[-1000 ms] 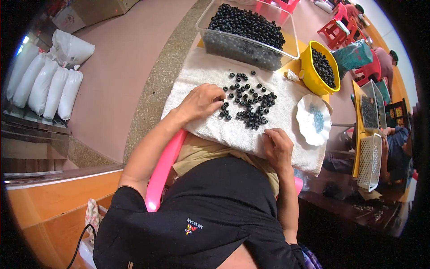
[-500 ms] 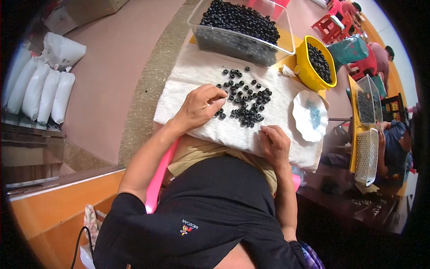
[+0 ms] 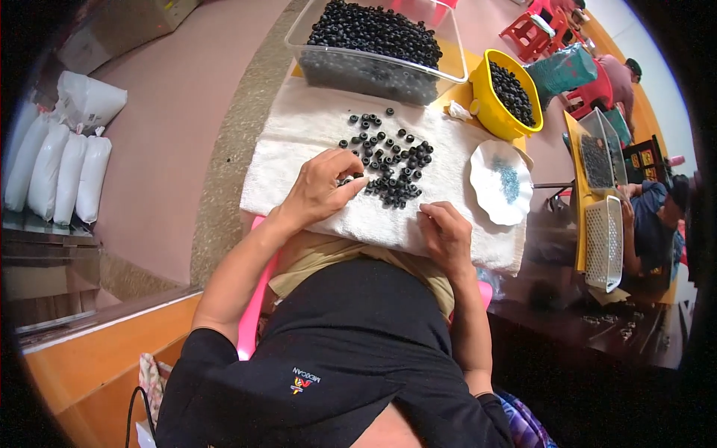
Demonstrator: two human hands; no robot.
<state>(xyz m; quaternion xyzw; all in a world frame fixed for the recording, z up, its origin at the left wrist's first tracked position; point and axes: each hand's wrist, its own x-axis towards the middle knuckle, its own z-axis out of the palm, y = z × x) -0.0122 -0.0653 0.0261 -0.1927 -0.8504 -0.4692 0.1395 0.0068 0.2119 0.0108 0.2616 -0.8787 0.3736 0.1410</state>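
Many small, round black beads with holes [image 3: 392, 187] lie loose on a white towel [image 3: 291, 142] before me. My left hand [image 3: 314, 190] rests at the left side of these beads, its fingers curled in toward the thumb. A few beads show between finger and thumb; whether one is gripped is unclear. At the near right edge of the pile, my right hand [image 3: 448, 235] has thumb and forefinger drawn together. Anything between those fingertips is too small to make out. Right of the beads stands a white scalloped dish [image 3: 482, 175] with small pale blue pieces in it.
Behind the towel stands a clear plastic tub [image 3: 366, 82] heaped with black beads. A yellow basket [image 3: 489, 112] with more beads is right of it, beside a crumpled white tissue [image 3: 458, 111]. White sacks [image 3: 67, 164] stand at far left. Another person [image 3: 650, 231] sits at a table to the right.
The whole view has shifted, so the scene sits further left. My left hand has moved slightly toward me and right, along the beads' left side. My right hand has hardly moved.
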